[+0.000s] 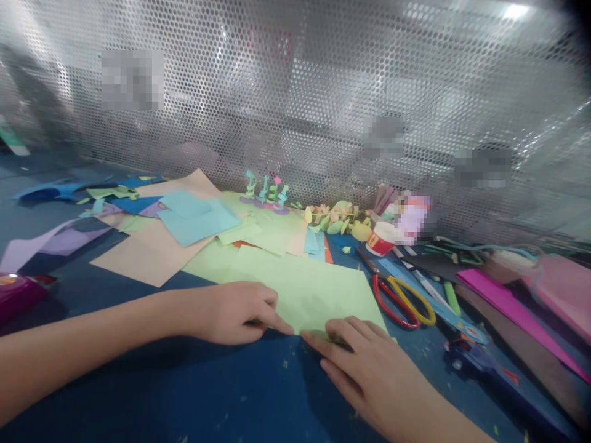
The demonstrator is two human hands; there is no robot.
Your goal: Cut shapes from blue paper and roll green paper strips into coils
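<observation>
A light green sheet of paper (318,283) lies on the dark blue table in front of me. My left hand (235,312) rests at its near edge, index finger stretched out with the tip on the paper and the other fingers partly bent. Opposite it, my right hand (364,363) lies with fingers extended, its index fingertip at the same edge, a small distance from the left one. Neither hand grips anything; both press from above. The left thumb is hidden. Scissors (406,301) with red and yellow handles lie to the right of the sheet.
Coloured papers, including a blue sheet (198,215), lie at the back left. Small paper spirals (268,194) stand near the perforated metal screen (300,92). A red and white tub (382,239), a dark blue tool (503,375) and a magenta strip (517,317) are on the right.
</observation>
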